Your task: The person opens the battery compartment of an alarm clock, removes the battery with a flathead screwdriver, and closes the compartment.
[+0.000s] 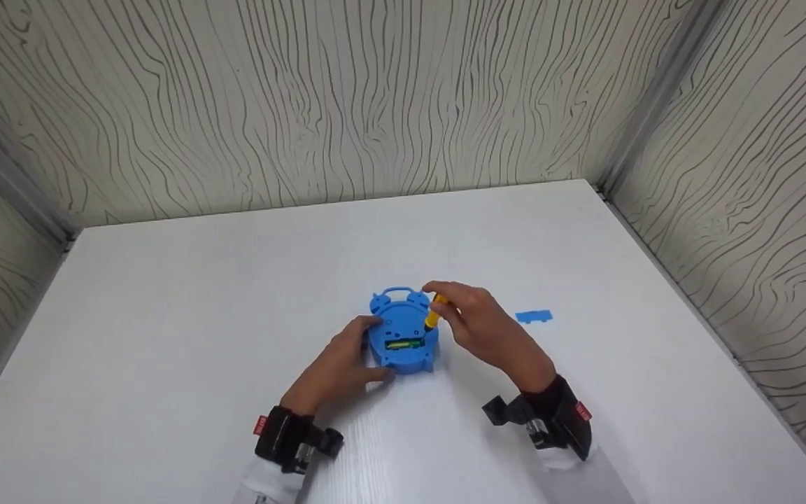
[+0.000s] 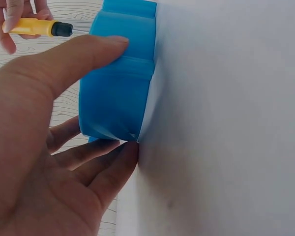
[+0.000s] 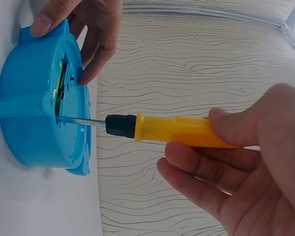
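"Holding firm, the left hand?"
"Gripping the clock, midway across the table."
"The screwdriver?"
"The right hand pinches it; light prying beside the battery seems best. The cover lies nearer the right edge."

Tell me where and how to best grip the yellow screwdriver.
Take the screwdriver by its thick yellow handle, probably best from the right, as the right hand does: the thin shaft meets the blue clock, while the handle stands out from it.
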`<act>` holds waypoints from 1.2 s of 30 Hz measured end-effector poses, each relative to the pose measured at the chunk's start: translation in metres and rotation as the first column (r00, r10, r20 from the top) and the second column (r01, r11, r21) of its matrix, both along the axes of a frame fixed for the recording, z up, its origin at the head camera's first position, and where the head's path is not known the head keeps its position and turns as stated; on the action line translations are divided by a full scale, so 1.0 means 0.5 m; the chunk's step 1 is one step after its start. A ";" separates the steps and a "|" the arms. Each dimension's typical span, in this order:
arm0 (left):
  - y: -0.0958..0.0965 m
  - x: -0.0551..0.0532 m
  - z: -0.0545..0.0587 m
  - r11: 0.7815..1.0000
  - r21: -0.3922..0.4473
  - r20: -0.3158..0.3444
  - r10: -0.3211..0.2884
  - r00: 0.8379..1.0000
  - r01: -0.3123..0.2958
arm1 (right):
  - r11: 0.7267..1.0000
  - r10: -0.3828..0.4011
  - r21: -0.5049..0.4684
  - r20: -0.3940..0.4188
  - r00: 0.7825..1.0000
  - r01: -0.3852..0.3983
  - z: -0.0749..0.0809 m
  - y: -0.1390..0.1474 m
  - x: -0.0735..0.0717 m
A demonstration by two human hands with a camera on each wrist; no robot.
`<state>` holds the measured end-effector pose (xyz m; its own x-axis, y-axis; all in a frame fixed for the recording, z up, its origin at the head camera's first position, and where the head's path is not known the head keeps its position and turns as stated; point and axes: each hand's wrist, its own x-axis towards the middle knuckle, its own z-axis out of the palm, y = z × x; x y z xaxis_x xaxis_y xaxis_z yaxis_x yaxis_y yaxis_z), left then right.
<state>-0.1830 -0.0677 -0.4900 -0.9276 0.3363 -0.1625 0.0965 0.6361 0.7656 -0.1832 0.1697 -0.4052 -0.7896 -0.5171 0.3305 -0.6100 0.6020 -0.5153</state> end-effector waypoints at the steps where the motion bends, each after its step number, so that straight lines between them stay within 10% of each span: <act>1: 0.000 0.000 0.000 1.000 0.004 -0.004 -0.004 1.000 0.004 | 1.000 -0.004 0.000 0.003 1.000 0.004 0.001 0.003 -0.001; 10: -0.001 0.002 -0.001 1.000 -0.018 -0.019 -0.019 1.000 0.019 | 0.974 -0.205 0.125 0.144 0.968 0.188 0.008 0.076 -0.018; 27: -0.003 0.004 -0.001 1.000 -0.003 -0.007 -0.010 1.000 0.010 | 0.920 -0.322 0.339 0.371 0.871 0.196 -0.002 0.130 -0.035; 36: -0.003 0.003 -0.001 1.000 0.007 -0.034 -0.024 0.999 0.024 | 0.882 -0.398 0.404 0.359 0.844 0.244 -0.003 0.121 -0.030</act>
